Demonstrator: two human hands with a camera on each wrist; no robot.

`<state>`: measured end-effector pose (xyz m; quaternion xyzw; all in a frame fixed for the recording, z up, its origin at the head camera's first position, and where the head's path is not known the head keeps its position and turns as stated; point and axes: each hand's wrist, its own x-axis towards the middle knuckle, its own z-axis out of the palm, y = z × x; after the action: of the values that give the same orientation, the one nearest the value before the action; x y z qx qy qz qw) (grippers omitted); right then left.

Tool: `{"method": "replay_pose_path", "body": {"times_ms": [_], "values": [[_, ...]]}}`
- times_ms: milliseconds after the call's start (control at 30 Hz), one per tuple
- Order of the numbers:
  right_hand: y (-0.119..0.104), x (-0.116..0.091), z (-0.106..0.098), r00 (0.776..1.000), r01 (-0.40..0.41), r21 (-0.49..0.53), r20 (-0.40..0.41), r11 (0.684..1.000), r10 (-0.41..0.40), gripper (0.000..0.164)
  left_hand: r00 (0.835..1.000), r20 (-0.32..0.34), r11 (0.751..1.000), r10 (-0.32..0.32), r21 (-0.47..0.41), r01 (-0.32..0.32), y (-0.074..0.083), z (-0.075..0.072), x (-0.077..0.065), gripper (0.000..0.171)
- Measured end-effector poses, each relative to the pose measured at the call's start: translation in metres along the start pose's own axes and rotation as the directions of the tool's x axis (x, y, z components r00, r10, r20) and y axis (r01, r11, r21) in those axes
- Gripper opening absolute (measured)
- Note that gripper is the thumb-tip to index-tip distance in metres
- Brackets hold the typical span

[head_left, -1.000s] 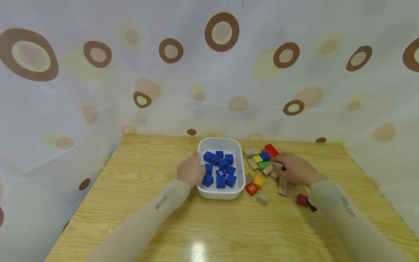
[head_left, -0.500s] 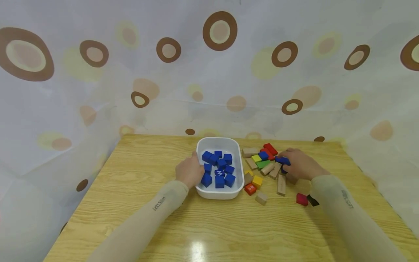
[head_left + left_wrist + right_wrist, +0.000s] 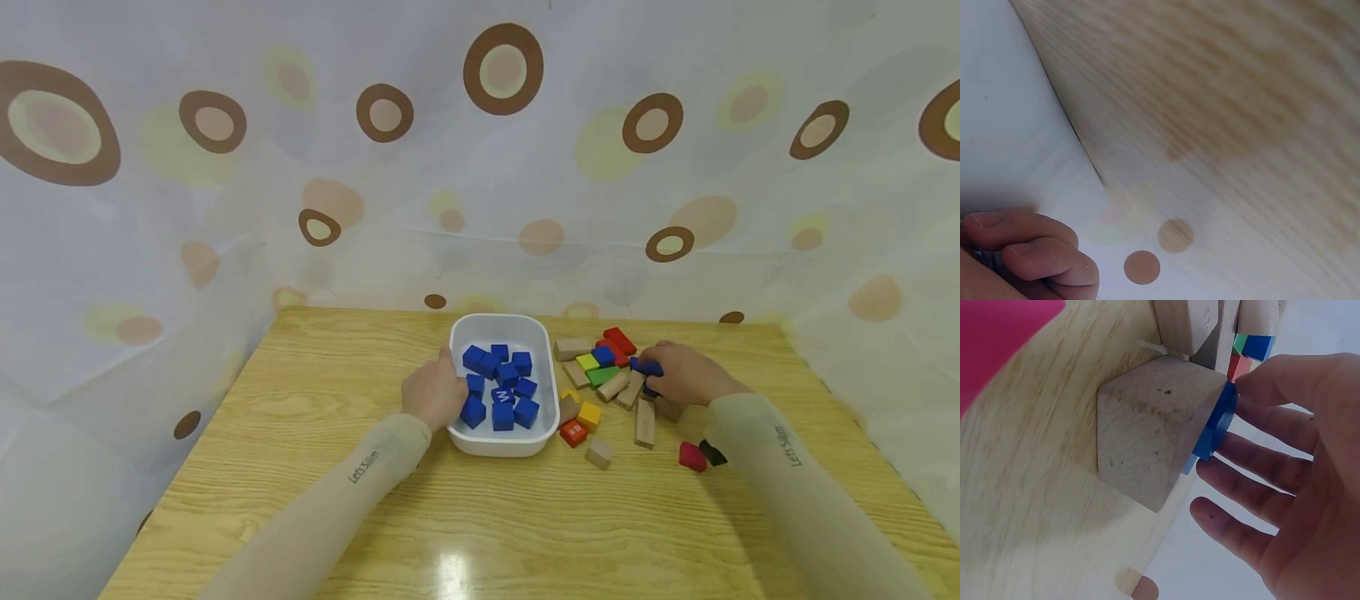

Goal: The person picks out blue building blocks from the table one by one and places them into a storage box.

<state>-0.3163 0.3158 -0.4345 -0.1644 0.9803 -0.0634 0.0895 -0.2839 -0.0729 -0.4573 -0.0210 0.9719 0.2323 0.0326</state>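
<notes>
My left hand (image 3: pixel 435 392) grips the left wall of a white plastic tub (image 3: pixel 498 447), its fingers curled at the rim. In the left wrist view, the curled fingers (image 3: pixel 1054 253) are at the lower left. Several blue cubes (image 3: pixel 502 415) lie inside the tub, one marked with a white letter. On the right, my right hand (image 3: pixel 686 375) pinches a blue block (image 3: pixel 647 367) over the far-right side of a block pile. The right wrist view shows this blue block (image 3: pixel 1217 422) at the fingertips, behind a large-looking plain wooden block (image 3: pixel 1154 425).
Loose blocks lie right of the tub: a green one (image 3: pixel 602 377), a yellow one (image 3: pixel 589 415), a red one (image 3: pixel 573 432) and several plain wooden ones (image 3: pixel 645 422). A pinkish-red piece (image 3: pixel 692 457) and a black piece (image 3: pixel 712 452) lie by the right sleeve. Patterned cloth (image 3: pixel 480 208) hangs behind the table.
My right hand has shifted slightly right and back, with the blue block now showing at its fingers. A plain block below the hand has come into view. The left hand stays on the tub.
</notes>
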Motion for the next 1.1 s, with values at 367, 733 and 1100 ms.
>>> {"method": "replay_pose_path", "body": {"times_ms": [367,733,1100], "values": [[-0.001,0.002,0.006,0.999,0.037,0.011,0.023,0.999,-0.037,0.026,1.000,0.010,1.000,-0.001,-0.014,0.001,0.001,-0.002,-0.002,0.065],[-0.010,-0.006,-0.004,1.000,0.016,-0.020,-0.012,1.000,-0.016,0.025,1.000,0.006,1.000,-0.004,0.008,0.004,0.000,-0.001,0.000,0.065],[-0.048,-0.006,-0.027,0.983,0.148,-0.017,-0.106,0.989,-0.149,0.020,1.000,0.009,1.000,-0.012,-0.004,0.012,0.001,0.000,-0.001,0.065]]}}
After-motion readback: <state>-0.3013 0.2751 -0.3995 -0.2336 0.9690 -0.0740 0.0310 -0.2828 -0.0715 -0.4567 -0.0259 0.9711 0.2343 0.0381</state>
